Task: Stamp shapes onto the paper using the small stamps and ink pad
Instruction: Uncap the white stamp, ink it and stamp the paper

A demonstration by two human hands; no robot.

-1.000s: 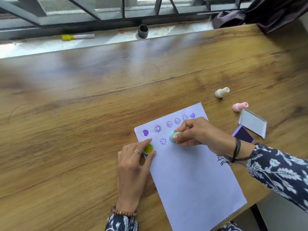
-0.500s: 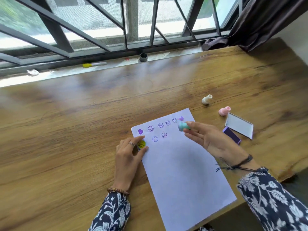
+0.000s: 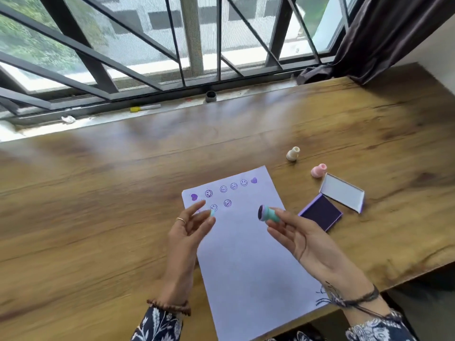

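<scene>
A white paper (image 3: 246,267) lies on the wooden table (image 3: 98,217), with purple smiley and heart prints along its far end. My right hand (image 3: 302,242) hovers above the paper and pinches a teal stamp (image 3: 268,214) on its side, its dark inked face turned left. My left hand (image 3: 187,232) is raised over the paper's left edge with a small, blurred greenish cap (image 3: 213,212) at its fingertips. The open purple ink pad (image 3: 320,212) sits right of the paper, its white lid (image 3: 342,191) tilted back.
A cream stamp (image 3: 293,153) and a pink stamp (image 3: 318,170) stand beyond the ink pad. On the window sill lie a yellow-capped marker (image 3: 145,108) and a dark cap (image 3: 211,96). A dark curtain (image 3: 381,33) hangs at the far right. The table's front edge runs under my right wrist.
My right hand lifted the teal stamp off the paper and turned it sideways. My left hand rose from the paper's edge with the small cap. The view tilted up toward the window.
</scene>
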